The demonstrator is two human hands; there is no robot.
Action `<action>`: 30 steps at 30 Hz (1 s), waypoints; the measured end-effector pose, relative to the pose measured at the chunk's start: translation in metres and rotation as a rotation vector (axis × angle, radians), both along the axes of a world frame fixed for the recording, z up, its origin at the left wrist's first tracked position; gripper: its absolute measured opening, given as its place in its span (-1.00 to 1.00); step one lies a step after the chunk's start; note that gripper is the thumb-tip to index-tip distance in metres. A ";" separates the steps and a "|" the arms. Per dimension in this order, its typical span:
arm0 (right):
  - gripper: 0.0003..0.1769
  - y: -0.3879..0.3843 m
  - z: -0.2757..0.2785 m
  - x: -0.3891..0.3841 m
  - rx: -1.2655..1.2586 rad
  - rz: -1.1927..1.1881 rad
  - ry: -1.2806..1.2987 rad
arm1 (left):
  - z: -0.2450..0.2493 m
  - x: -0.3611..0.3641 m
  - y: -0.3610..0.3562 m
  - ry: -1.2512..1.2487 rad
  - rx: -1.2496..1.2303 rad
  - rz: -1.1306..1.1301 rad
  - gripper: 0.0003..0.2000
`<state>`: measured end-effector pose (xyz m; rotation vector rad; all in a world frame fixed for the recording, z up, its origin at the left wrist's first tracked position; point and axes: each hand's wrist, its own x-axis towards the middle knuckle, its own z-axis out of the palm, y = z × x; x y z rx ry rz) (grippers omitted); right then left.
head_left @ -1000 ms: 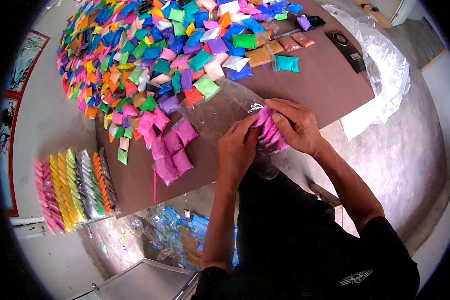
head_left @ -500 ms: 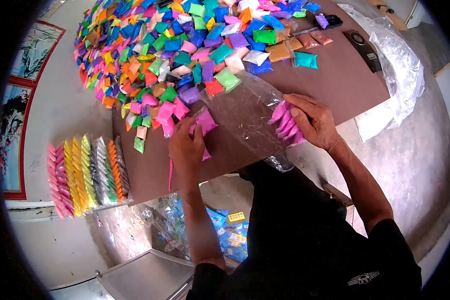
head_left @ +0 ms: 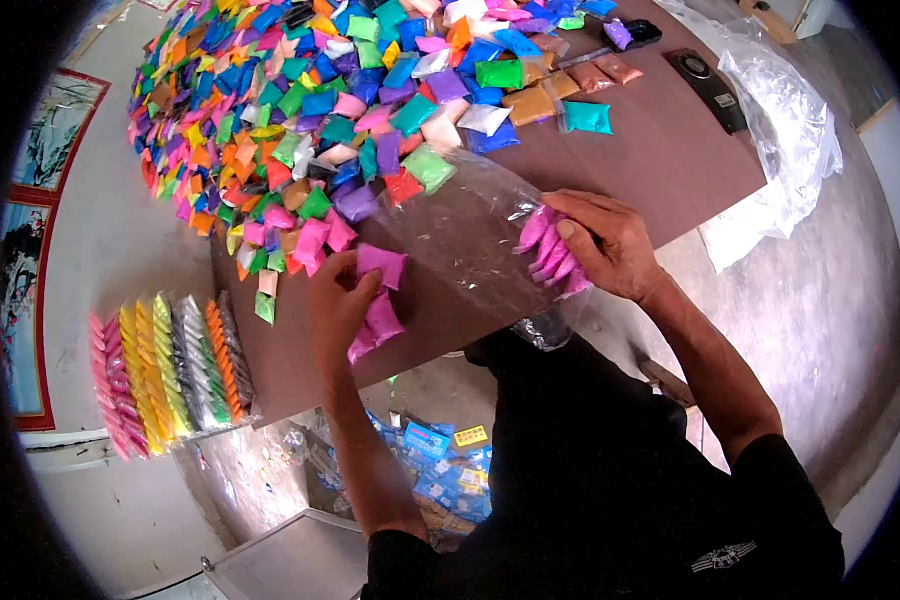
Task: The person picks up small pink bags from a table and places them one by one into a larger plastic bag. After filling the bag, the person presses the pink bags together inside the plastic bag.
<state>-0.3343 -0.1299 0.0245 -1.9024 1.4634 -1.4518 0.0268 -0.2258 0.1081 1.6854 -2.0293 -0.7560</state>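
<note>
My left hand (head_left: 342, 305) is closed in a pinch at the edge of a small pink packet (head_left: 383, 266), near the front of the brown table. Another pink packet (head_left: 382, 316) lies right below it, beside my fingers. My right hand (head_left: 605, 240) grips a long clear plastic bag (head_left: 450, 235), its fingers wrapped round the end that holds a row of magenta packets (head_left: 552, 255). From there the bag stretches left across the tabletop, its loose end reaching a light green packet (head_left: 430, 168).
A big heap of coloured packets (head_left: 300, 100) covers the back left of the table (head_left: 660, 175). Filled bags of twisted-looking rows (head_left: 160, 370) lie at the left edge. A black device (head_left: 707, 90) and crumpled clear plastic (head_left: 780, 130) are at the right. Blue packaging (head_left: 440, 470) lies below.
My left hand now pinches a pink packet a little further left, and more of the pink packets beside it shows. My right hand still grips the bag. The whole view has shifted slightly.
</note>
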 end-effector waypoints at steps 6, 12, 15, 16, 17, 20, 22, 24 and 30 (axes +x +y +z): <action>-0.65 -0.001 -0.001 0.002 -0.013 0.004 -0.008 | -0.002 -0.002 0.044 0.351 -0.092 0.179 -0.73; -0.65 -0.001 -0.001 0.002 -0.013 -0.016 -0.004 | -0.044 -0.095 0.057 0.498 -0.271 0.055 -0.80; -0.64 -0.002 -0.001 0.000 -0.020 -0.006 0.010 | -0.057 -0.121 0.050 0.359 -0.289 -0.004 -0.81; -0.64 -0.003 -0.001 0.000 -0.020 0.003 0.022 | -0.062 -0.127 0.047 0.312 -0.351 -0.052 -0.82; -0.64 -0.003 -0.002 0.000 -0.015 -0.001 0.022 | -0.066 -0.132 0.045 0.265 -0.411 -0.101 -0.83; -0.63 -0.003 -0.003 0.001 -0.017 -0.014 0.034 | -0.062 -0.147 0.043 0.320 -0.320 -0.125 -0.81; -0.62 -0.004 -0.001 0.000 -0.011 -0.006 0.035 | -0.065 -0.151 0.038 0.293 -0.333 -0.161 -0.81; -0.61 -0.004 -0.001 0.000 -0.005 0.002 0.028 | -0.069 -0.151 0.035 0.265 -0.349 -0.197 -0.81; -0.60 -0.005 -0.001 0.001 -0.010 0.001 0.033 | -0.059 -0.145 0.033 0.301 -0.293 -0.277 -0.81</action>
